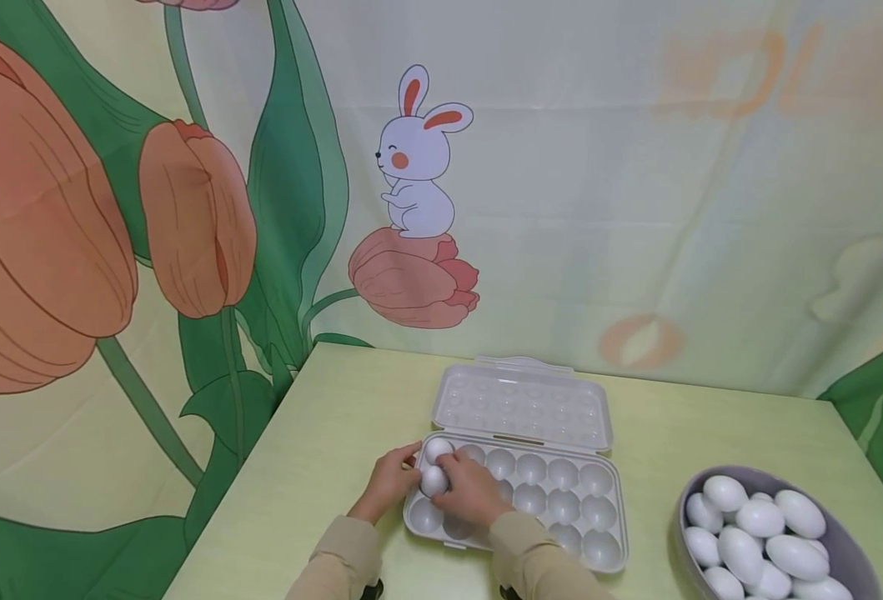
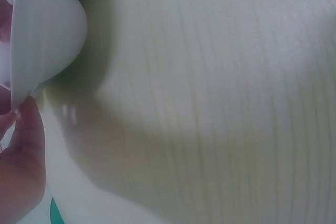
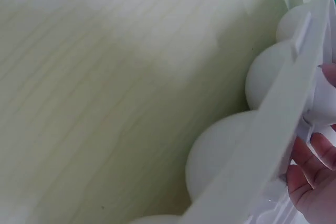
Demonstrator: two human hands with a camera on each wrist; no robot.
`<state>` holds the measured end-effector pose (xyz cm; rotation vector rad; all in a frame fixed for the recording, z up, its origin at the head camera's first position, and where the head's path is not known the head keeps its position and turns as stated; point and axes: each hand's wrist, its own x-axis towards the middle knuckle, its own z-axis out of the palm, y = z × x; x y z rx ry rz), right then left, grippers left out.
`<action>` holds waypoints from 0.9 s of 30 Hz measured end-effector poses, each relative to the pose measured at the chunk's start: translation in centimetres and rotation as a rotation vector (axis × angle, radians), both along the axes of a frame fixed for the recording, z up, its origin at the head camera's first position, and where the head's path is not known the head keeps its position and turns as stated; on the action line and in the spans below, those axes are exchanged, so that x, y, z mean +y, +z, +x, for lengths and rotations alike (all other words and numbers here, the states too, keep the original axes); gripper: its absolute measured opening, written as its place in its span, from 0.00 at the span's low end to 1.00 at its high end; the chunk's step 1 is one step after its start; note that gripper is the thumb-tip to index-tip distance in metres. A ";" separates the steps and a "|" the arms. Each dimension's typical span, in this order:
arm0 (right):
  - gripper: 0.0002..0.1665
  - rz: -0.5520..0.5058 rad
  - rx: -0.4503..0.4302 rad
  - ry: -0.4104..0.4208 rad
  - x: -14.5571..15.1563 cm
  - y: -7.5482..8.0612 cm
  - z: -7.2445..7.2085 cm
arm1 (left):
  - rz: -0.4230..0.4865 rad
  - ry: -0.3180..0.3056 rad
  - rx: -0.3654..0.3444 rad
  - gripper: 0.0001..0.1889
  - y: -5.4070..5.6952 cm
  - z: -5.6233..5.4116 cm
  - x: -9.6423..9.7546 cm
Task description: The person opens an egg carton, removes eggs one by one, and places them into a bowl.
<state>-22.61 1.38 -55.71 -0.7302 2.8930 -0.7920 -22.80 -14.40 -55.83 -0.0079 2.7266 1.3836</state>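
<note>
An egg carton [image 1: 624,533] of clear plastic lies unfolded on the table, with its lid [image 1: 522,408] laid back behind it. One white egg [image 1: 438,451] sits in the back-left cup. My right hand [image 1: 471,492] holds another white egg [image 1: 433,481] at the cup just in front of that one. At the carton's left side, my left hand [image 1: 393,481] pinches the rim; the left wrist view shows fingertips on both sides of this edge. The carton's other visible cups hold no eggs, and my right hand and forearm hide some of them.
On the right of the pale wood-grain table [image 1: 336,400] stands a grey-purple bowl [image 1: 850,546] heaped with white eggs [image 1: 760,518], cut off by the frame's bottom. A printed cloth [image 1: 561,208] with tulips and a rabbit hangs behind the table.
</note>
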 end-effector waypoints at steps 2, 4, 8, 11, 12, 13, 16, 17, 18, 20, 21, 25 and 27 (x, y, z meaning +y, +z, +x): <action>0.28 0.024 0.030 -0.009 -0.2 -0.2 0.0 | 0.001 0.001 0.006 0.29 0.1 0.0 0.0; 0.28 0.034 0.060 -0.012 -0.4 -0.4 0.0 | -0.003 -0.001 0.009 0.29 0.1 0.0 -0.1; 0.27 0.043 0.097 -0.021 -0.5 -0.7 -0.1 | -0.002 0.002 0.002 0.29 0.0 0.0 -0.2; 0.27 0.040 0.109 -0.020 -0.5 -0.8 -0.1 | -0.006 -0.003 0.002 0.29 -0.2 -0.1 -0.3; 0.26 0.036 0.111 -0.018 -0.5 -0.9 -0.2 | -0.005 -0.004 -0.001 0.29 -0.3 -0.1 -0.3; 0.26 0.032 0.111 -0.016 -0.5 -1.0 -0.2 | -0.005 -0.005 0.000 0.29 -0.3 -0.1 -0.3; 0.26 0.006 0.098 -0.013 -0.3 -1.2 -0.3 | -0.008 -0.013 0.012 0.29 -0.5 -0.2 -0.3; 0.26 -0.014 0.088 -0.015 -0.2 -1.2 -0.4 | -0.007 -0.014 0.017 0.29 -0.5 -0.2 -0.3; 0.26 -0.044 0.067 -0.016 -0.1 -1.2 -0.4 | -0.004 -0.013 0.020 0.29 -0.5 -0.2 -0.3; 0.26 -0.108 0.023 -0.025 0.1 -1.2 -0.5 | -0.004 -0.015 0.026 0.29 -0.4 -0.2 -0.3; 0.25 -0.148 0.000 -0.025 0.2 -1.2 -0.5 | -0.003 -0.017 0.028 0.29 -0.4 -0.1 -0.3; 0.23 -0.351 -0.129 -0.030 0.9 -0.5 -0.6 | 0.000 -0.022 0.028 0.28 -0.2 0.0 -0.2; 0.22 -0.443 -0.186 -0.033 1.2 -0.2 -0.5 | 0.004 -0.024 0.028 0.28 -0.1 0.0 -0.1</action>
